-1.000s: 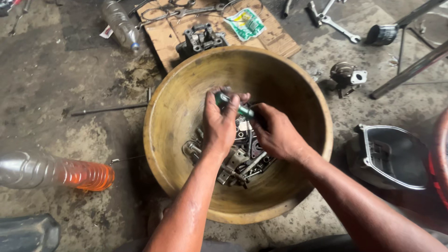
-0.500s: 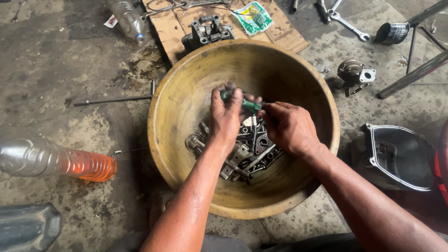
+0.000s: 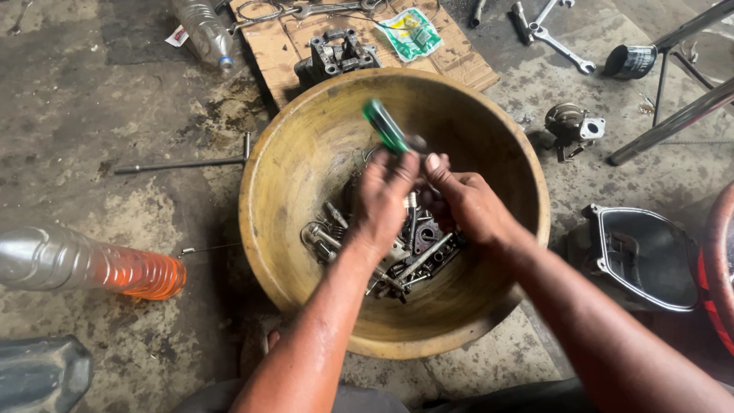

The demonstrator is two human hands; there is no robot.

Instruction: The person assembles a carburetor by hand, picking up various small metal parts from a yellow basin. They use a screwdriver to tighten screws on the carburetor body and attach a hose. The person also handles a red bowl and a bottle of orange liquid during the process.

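Observation:
A big round yellowish bowl sits on the concrete floor, holding an oily pile of metal engine parts and bolts. Both my hands are inside it over the pile. My left hand grips a green-handled screwdriver whose handle sticks up and away, blurred by motion. My right hand presses against the parts beside the screwdriver's shaft, fingers curled on a metal piece; what it grips is hidden.
A cardboard sheet behind the bowl carries a metal engine block and a green packet. A bottle with orange liquid lies left, a long rod nearby. Wrenches, a carburettor and a dark cover lie right.
The screwdriver handle has swung up from lying flat across my hands to pointing up and away. Both hands stayed over the parts; the view shifted slightly.

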